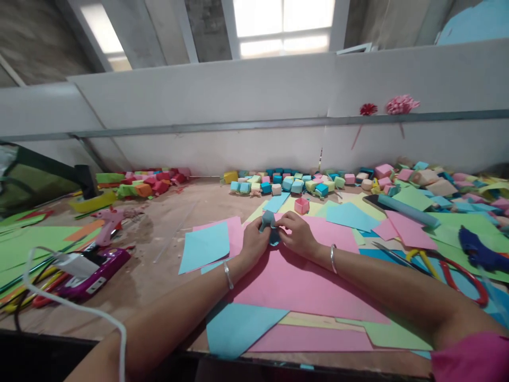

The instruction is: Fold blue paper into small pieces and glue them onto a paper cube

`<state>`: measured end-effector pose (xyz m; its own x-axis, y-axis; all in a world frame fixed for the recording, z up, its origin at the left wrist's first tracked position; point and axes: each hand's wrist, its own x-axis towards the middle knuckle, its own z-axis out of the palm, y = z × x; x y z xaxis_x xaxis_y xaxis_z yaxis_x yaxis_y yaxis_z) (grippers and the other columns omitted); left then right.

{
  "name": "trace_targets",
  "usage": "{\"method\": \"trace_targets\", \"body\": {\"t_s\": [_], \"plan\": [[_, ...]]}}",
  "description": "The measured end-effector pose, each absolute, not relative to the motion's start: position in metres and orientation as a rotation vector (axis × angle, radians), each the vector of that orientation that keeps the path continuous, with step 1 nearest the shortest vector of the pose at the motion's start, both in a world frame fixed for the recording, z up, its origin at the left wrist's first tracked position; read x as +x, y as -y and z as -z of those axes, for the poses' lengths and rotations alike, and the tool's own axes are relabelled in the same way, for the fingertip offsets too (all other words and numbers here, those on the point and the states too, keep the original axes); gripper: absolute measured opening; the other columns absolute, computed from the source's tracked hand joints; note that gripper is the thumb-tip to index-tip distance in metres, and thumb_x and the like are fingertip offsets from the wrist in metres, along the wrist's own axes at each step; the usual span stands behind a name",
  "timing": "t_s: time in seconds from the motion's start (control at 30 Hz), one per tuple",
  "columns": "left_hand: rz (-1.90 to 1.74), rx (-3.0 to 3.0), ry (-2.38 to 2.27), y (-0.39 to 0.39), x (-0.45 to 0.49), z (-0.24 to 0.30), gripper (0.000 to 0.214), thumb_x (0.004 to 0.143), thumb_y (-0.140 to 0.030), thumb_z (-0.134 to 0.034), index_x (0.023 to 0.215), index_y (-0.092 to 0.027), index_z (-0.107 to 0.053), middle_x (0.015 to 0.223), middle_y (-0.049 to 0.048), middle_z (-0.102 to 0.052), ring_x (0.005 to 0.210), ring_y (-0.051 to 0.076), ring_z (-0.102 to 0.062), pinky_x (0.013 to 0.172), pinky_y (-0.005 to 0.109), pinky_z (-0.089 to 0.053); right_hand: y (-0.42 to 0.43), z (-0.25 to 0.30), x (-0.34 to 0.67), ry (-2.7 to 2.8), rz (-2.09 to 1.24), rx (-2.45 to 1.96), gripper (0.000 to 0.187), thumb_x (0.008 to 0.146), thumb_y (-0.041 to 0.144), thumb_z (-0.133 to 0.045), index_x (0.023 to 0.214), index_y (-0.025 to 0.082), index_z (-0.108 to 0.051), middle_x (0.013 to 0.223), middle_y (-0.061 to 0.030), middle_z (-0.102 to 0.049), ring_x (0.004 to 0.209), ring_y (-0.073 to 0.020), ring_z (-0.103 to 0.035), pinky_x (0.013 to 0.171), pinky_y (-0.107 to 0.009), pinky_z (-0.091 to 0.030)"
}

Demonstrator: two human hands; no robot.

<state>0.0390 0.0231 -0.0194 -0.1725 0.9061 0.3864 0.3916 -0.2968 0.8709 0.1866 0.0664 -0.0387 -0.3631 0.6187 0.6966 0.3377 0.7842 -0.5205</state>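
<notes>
Two forearms (178, 305) converge, left hand (254, 239) and right hand (299, 234) pinching blue paper (274, 237).

1. Daylight shows through a large window (258, 18) at top centre and a narrower window (101, 29) to its left; both are blown out to white.
2. The walls around them look dim, the white partition (214, 101) greyish, and the table (155, 223) moderately lit.
3. Soft shadows darken the pink sheet (302, 289) below the left hand (254, 236) and right hand (297, 233).
4. Small highlights glint on the silver bracelets (333, 258).
5. Wide-angle distortion stretches the forearms (170, 310) toward the lower corners.
6. Slight blur softens the blue paper piece (273, 236).
</notes>
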Motion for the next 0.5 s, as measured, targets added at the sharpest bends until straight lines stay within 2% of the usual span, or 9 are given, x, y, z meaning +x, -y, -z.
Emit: {"method": "trace_targets", "body": {"t_s": [0.13,0.3,0.4,0.5], "plan": [[-1.442,1.737,-1.412,-0.016,0.045,0.016,0.019,0.07,-0.012,-0.052,0.079,-0.017,-0.068,0.072,0.0026,-0.065,0.071,0.018,-0.059,0.066,0.031,-0.048,-0.066,0.037,0.188,1.886,-0.448,-0.797,0.01,0.074,0.012,-0.055,0.078,0.02,-0.06,0.077,-0.0014,-0.057,0.074,-0.0163,-0.054,0.067,-0.028,-0.042],[-1.46,1.803,-1.36,-0.01,0.049,0.01,0.025,0.07,-0.009,-0.052,0.085,-0.021,-0.069,0.09,0.0038,-0.069,0.089,0.021,-0.06,0.083,0.035,-0.046,-0.063,0.032,0.19,1.842,-0.515,-0.863,0.012,0.071,0.016,-0.055,0.082,0.02,-0.054,0.075,0.002,-0.056,0.064,-0.0128,-0.05,0.059,-0.025,-0.04],[-1.507,1.755,-1.39,-0.01,0.05,0.011,0.025,0.072,-0.012,-0.056,0.094,-0.021,-0.064,0.094,0.0028,-0.067,0.088,0.02,-0.06,0.079,0.033,-0.046,-0.062,0.03,0.19,1.833,-0.538,-0.875,0.007,0.068,0.016,-0.055,0.072,0.02,-0.051,0.071,0.0024,-0.053,0.065,-0.0131,-0.048,0.06,-0.025,-0.039],[-1.545,1.665,-1.427,-0.012,0.049,0.013,0.024,0.071,-0.017,-0.064,0.094,-0.02,-0.055,0.091,0.0023,-0.063,0.084,0.019,-0.06,0.073,0.03,-0.047,-0.064,0.03,0.19,1.783,-0.581,-0.911,0.01,0.068,0.019,-0.056,0.064,0.02,-0.047,0.063,0.0038,-0.049,0.061,-0.0125,-0.045,0.057,-0.025,-0.036]]}}
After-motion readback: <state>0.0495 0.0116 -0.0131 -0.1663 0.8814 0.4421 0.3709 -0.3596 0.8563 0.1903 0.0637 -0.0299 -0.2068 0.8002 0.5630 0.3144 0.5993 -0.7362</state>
